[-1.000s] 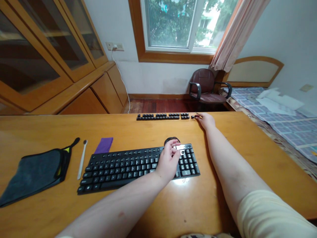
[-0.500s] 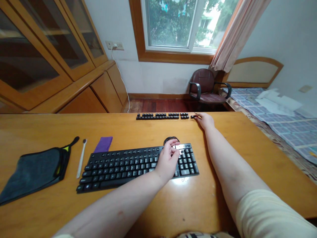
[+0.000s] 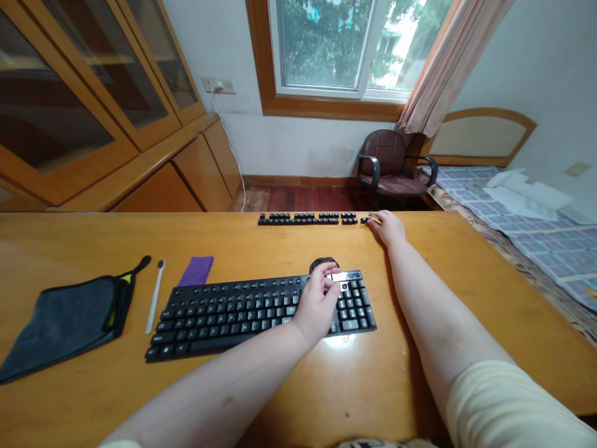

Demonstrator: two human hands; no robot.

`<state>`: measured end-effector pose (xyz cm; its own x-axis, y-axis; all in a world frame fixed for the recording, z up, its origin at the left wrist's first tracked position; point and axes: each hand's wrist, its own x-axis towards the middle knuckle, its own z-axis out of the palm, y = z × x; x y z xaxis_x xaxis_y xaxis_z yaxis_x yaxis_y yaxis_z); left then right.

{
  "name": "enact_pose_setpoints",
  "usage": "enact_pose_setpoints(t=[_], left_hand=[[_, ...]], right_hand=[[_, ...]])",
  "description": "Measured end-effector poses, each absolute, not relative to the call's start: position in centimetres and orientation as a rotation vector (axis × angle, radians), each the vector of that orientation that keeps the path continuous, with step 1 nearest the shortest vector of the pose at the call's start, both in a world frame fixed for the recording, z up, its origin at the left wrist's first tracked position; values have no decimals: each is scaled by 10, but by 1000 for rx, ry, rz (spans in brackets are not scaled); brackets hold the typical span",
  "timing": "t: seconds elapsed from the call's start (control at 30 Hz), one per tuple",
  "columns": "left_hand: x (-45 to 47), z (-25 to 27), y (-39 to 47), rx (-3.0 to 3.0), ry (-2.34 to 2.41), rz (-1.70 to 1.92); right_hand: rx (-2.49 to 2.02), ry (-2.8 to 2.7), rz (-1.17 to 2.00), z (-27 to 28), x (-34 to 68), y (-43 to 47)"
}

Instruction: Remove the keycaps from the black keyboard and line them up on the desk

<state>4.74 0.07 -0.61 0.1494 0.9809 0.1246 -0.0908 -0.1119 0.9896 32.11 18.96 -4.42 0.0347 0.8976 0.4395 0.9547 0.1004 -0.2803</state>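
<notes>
right grip [image 3: 387,228] reached to the far edge of the desk [image 3: 466,264], its fingertips at or just beside a small black keycap [image 3: 364,220]; whether they grasped it, i could not tell. that keycap sat at the right end of the keycap rows [image 3: 298,222], which ran along the far edge. left grip [image 3: 318,300] was half curled over the right part of the keyboard [image 3: 228,314], and whether it pinched anything could not be told either. the keyboard lay between the rows and the near edge.

placing a keycap neatly there seemed to call for a light pinch on its sides, a slow slide into line with its neighbours and a release straight up, so none were nudged. with the far edge so close, pushing outward looked risky: a piece could have dropped off.
</notes>
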Motion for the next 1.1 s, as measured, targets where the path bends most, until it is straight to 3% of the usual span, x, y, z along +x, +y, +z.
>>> enact_pose_setpoints(t=[1.1], left_hand=[[48, -15, 1, 1367, 978, 1220]], right_hand=[[-1794, -1992, -170, -39, 312, 186]])
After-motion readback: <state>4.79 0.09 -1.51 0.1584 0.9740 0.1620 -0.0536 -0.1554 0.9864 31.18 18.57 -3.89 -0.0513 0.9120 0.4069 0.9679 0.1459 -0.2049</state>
